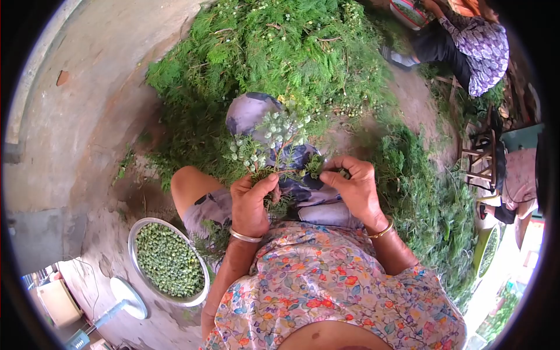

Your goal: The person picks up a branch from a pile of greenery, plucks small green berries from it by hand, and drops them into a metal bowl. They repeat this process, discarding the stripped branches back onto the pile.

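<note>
My left hand (254,201) is closed around the lower stems of an evergreen sprig (251,153) bearing clusters of pale green cones. The sprig is held above my lap, its cone-bearing tips pointing away from me. To its right, my right hand (356,189) is closed in a pinch, with thumb and forefinger beside the sprig's right-hand tip. A bit of green shows between those fingers, too small to name. At my left side stands a round metal basin (133,248), full of loose green cones (169,259).
A large heap of cut evergreen branches (274,46) lies ahead, and more greenery (414,204) is on my right. Another person (478,49) sits at the upper right by a basin (408,16). A wooden chair (481,160) stands at right; a white round-based stand (129,297) is lower left.
</note>
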A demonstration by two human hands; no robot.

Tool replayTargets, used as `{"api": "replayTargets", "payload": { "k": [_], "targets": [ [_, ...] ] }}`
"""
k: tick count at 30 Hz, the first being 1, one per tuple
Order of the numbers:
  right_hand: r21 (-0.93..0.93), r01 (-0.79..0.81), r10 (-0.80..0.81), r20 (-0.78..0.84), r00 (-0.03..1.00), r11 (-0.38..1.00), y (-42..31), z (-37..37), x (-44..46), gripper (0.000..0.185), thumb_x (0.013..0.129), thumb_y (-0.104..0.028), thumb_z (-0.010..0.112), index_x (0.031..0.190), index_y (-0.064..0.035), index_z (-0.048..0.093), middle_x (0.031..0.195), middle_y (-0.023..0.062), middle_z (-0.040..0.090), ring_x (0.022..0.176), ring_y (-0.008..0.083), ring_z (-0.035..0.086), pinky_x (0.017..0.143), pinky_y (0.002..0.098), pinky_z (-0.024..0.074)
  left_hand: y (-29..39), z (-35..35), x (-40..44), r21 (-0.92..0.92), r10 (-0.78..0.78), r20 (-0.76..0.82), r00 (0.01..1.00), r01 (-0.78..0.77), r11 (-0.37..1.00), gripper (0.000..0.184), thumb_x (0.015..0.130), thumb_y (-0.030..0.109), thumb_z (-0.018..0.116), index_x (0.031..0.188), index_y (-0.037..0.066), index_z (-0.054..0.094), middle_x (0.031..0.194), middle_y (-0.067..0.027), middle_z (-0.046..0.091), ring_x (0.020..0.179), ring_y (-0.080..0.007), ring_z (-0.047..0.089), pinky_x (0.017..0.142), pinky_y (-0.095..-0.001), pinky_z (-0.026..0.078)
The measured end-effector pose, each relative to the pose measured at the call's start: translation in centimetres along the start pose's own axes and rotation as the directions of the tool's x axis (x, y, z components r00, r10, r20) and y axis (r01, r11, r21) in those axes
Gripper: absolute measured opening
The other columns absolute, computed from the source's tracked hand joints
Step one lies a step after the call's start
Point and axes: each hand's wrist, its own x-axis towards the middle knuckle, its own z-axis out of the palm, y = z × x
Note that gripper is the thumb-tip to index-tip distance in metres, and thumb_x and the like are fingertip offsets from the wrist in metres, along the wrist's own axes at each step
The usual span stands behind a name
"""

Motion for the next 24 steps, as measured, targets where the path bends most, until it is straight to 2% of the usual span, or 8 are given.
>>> {"api": "replayTargets", "payload": {
  "k": [2, 4, 7, 11, 16, 17, 22, 24],
  "targets": [
    [-0.135, 0.046, -0.043, 0.023, 0.999, 0.990, 0.4, 0.6, -0.3, 0.016, 0.072, -0.005, 0.074, 0.080, 0.0025, 0.062, 0.068, 0.0060, 0.062, 0.063, 0.0061, 0.054, 0.057, 0.0237, 0.0448, -0.1, 0.1, 0.1, 0.004, -0.009, 0.002, 1.000, 0.009, 1.000, 0.006, 0.081, 0.004, 0.062, 0.079, -0.002, 0.061, 0.061, -0.0048, 0.056, 0.052, -0.0144, 0.051, 0.049, -0.0285, 0.040],
    [-0.201, 0.027, -0.023, 0.021, 1.000, 0.979, 0.1, 1.2, -0.3, 0.021, 0.070, -0.007, 0.075, 0.082, 0.0028, 0.061, 0.070, 0.0129, 0.063, 0.062, 0.0152, 0.059, 0.058, 0.0291, 0.0468, -0.1, 0.2, 0.1, 0.017, -0.020, -0.006, 1.000, 0.020, 1.000, 0.006, 0.081, 0.004, 0.062, 0.079, -0.002, 0.061, 0.062, -0.0047, 0.057, 0.052, -0.0145, 0.052, 0.049, -0.0284, 0.040],
    [-0.275, 0.115, -0.126, -0.026, 0.992, 0.955, 0.1, 2.0, 0.1, 0.023, 0.071, -0.009, 0.072, 0.086, 0.0031, 0.059, 0.078, 0.0212, 0.062, 0.066, 0.0391, 0.059, 0.060, 0.0396, 0.0473, -0.1, 0.1, 0.1, 0.027, -0.010, 0.018, 1.000, 0.009, 1.000, 0.007, 0.081, 0.005, 0.063, 0.079, -0.001, 0.061, 0.062, -0.0047, 0.057, 0.052, -0.0146, 0.053, 0.049, -0.0282, 0.041],
    [-0.299, 0.232, -0.259, -0.054, 0.964, 0.926, 0.9, 2.0, 0.6, 0.019, 0.075, -0.008, 0.069, 0.086, 0.0041, 0.059, 0.074, 0.0195, 0.061, 0.063, 0.0292, 0.061, 0.058, 0.0364, 0.0469, -0.3, 0.0, 0.1, 0.011, -0.010, 0.005, 1.000, 0.010, 1.000, 0.007, 0.081, 0.005, 0.064, 0.079, -0.001, 0.061, 0.061, -0.0048, 0.058, 0.052, -0.0147, 0.053, 0.049, -0.0282, 0.041],
    [-0.011, -0.050, 0.051, 0.089, 0.995, 0.999, 1.3, 0.9, 1.4, 0.012, 0.084, -0.007, 0.058, 0.084, 0.0056, 0.061, 0.062, 0.0061, 0.057, 0.057, 0.0078, 0.052, 0.050, 0.0262, 0.0430, -0.5, -0.2, 0.3, -0.006, -0.014, 0.042, 0.999, 0.014, 1.000, 0.010, 0.082, 0.007, 0.063, 0.077, -0.001, 0.060, 0.062, -0.0051, 0.056, 0.052, -0.0150, 0.051, 0.050, -0.0292, 0.041],
    [0.233, -0.285, 0.269, 0.099, 0.958, 0.930, 0.8, 0.8, 1.4, 0.013, 0.086, -0.007, 0.056, 0.083, 0.0051, 0.061, 0.062, 0.0013, 0.055, 0.052, 0.0053, 0.046, 0.045, 0.0216, 0.0370, -0.5, -0.4, 0.3, -0.005, -0.015, 0.044, 0.999, 0.015, 1.000, 0.010, 0.082, 0.007, 0.063, 0.077, -0.001, 0.060, 0.062, -0.0051, 0.056, 0.052, -0.0150, 0.051, 0.050, -0.0292, 0.041],
    [0.439, -0.306, 0.281, 0.122, 0.952, 0.845, 1.5, 0.2, 1.2, 0.012, 0.084, -0.006, 0.055, 0.084, 0.0045, 0.060, 0.066, 0.0015, 0.055, 0.049, 0.0021, 0.039, 0.043, 0.0184, 0.0286, -0.3, -0.3, 0.4, -0.135, -0.067, 0.009, 0.998, 0.068, 0.988, 0.011, 0.083, 0.007, 0.062, 0.079, -0.002, 0.058, 0.061, -0.0060, 0.052, 0.053, -0.0147, 0.046, 0.050, -0.0298, 0.038],
    [0.400, -0.343, 0.304, 0.158, 0.939, 0.850, 1.4, -0.3, 1.1, 0.012, 0.082, -0.006, 0.056, 0.085, 0.0049, 0.060, 0.070, 0.0036, 0.058, 0.056, 0.0063, 0.047, 0.049, 0.0216, 0.0376, -0.4, -0.5, 0.5, -0.130, -0.063, 0.017, 0.998, 0.065, 0.989, 0.010, 0.082, 0.006, 0.062, 0.079, -0.003, 0.058, 0.062, -0.0059, 0.053, 0.053, -0.0147, 0.046, 0.050, -0.0299, 0.038]
  ]
}}
